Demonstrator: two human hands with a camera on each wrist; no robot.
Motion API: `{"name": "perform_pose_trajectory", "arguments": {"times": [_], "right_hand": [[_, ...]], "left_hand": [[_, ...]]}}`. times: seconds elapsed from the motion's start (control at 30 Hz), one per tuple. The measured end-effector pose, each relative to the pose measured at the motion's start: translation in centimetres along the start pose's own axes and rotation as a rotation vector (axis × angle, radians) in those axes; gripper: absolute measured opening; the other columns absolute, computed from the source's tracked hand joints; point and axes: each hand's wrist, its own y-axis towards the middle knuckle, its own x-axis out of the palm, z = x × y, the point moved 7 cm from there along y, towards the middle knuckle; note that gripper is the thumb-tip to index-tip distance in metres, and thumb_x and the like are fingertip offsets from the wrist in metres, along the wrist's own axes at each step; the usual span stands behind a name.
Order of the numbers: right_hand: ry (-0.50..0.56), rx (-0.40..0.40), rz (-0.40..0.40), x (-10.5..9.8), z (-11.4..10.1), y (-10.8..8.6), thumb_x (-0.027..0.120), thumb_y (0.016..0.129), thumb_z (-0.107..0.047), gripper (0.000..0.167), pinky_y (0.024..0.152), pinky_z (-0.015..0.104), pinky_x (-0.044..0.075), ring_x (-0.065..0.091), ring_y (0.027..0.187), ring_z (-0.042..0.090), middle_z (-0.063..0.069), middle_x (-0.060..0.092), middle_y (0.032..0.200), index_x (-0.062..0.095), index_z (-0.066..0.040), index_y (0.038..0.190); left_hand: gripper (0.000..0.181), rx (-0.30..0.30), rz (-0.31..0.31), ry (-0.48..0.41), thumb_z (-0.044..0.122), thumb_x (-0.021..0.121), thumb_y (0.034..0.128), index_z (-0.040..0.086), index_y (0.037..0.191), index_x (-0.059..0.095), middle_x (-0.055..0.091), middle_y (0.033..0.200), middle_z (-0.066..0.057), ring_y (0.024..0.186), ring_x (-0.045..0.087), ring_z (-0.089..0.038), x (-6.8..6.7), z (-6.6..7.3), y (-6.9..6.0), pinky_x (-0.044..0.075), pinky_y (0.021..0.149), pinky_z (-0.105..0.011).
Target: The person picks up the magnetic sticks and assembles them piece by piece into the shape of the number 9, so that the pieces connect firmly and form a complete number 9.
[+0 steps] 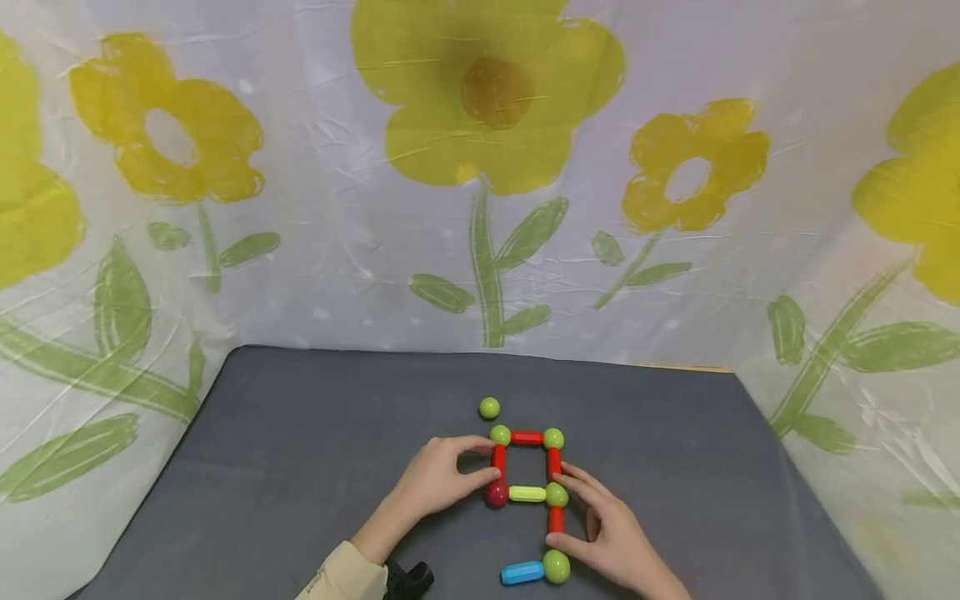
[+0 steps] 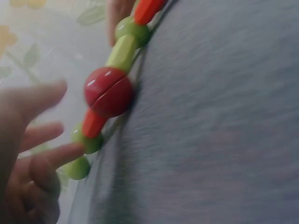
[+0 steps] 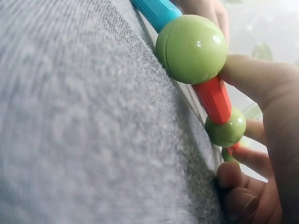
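Observation:
A flat figure of rods and balls lies on the grey mat. Red rods (image 1: 527,437) and a yellow-green rod (image 1: 527,494) make a square with green balls (image 1: 553,438) and one dark red ball (image 1: 497,494) at its corners. Another red rod (image 1: 556,520) runs down to a larger green ball (image 1: 557,567), and a blue rod (image 1: 522,572) joins that ball's left side. My left hand (image 1: 438,477) is at the square's left side, its fingers loosely extended beside the red rod. On the right side, my right hand (image 1: 611,529) touches the figure with extended thumb and fingertips.
A loose green ball (image 1: 489,407) lies just beyond the square's far left corner. The dark grey mat (image 1: 337,417) covers the table, and a flower-printed sheet (image 1: 322,208) hangs behind it. A black object (image 1: 408,579) shows near the left sleeve.

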Motion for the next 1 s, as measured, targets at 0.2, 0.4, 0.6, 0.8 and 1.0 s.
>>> {"name": "perform_pose_trajectory", "arguments": {"times": [0.2,0.4,0.6,0.8,1.0], "right_hand": [[0.017,-0.012,0.002,0.3,0.0,0.3,0.087,0.085,-0.053,0.076,0.049,0.025,0.044,0.046,0.049,0.006,0.001,0.047,0.163,0.060,-0.027,0.151],[0.035,0.004,-0.021,0.6,0.5,0.1,0.085,0.087,-0.054,0.076,0.049,0.026,0.044,0.044,0.047,0.006,0.006,0.047,0.163,0.059,-0.025,0.152],[0.026,-0.027,0.022,-0.2,0.5,0.3,0.088,0.086,-0.051,0.075,0.048,0.025,0.044,0.044,0.047,0.005,0.004,0.048,0.162,0.060,-0.027,0.151],[0.018,-0.005,0.028,-0.3,0.6,0.3,0.089,0.084,-0.052,0.075,0.049,0.024,0.044,0.045,0.049,0.005,-0.001,0.047,0.163,0.060,-0.031,0.150],[0.016,0.011,0.008,0.2,0.8,0.1,0.087,0.085,-0.054,0.074,0.048,0.026,0.043,0.044,0.049,0.006,0.000,0.047,0.163,0.059,-0.032,0.150]], "left_hand": [[0.049,-0.058,0.222,0.077,0.036,0.085,0.0924,0.014,0.135,0.072,0.069,0.135,-0.009,0.125,0.066,-0.032,-2.8,-1.6,3.1,0.054,0.102,-0.055],[0.056,-0.057,0.192,0.079,0.037,0.084,0.0922,0.013,0.141,0.070,0.067,0.138,-0.013,0.128,0.064,-0.035,-2.0,-3.6,5.7,0.053,0.105,-0.056],[0.047,-0.024,0.139,0.106,0.035,0.084,0.0935,0.016,0.135,0.075,0.071,0.135,-0.009,0.127,0.066,-0.034,-1.2,-3.3,7.6,0.054,0.103,-0.054],[0.042,-0.048,0.119,0.112,0.036,0.083,0.0943,0.021,0.133,0.077,0.073,0.133,-0.005,0.126,0.067,-0.030,-1.0,-2.7,8.2,0.056,0.101,-0.052],[0.039,-0.042,0.115,0.105,0.034,0.083,0.0938,0.020,0.130,0.078,0.076,0.129,-0.004,0.121,0.071,-0.029,-0.7,-2.9,8.0,0.059,0.094,-0.050]]}}
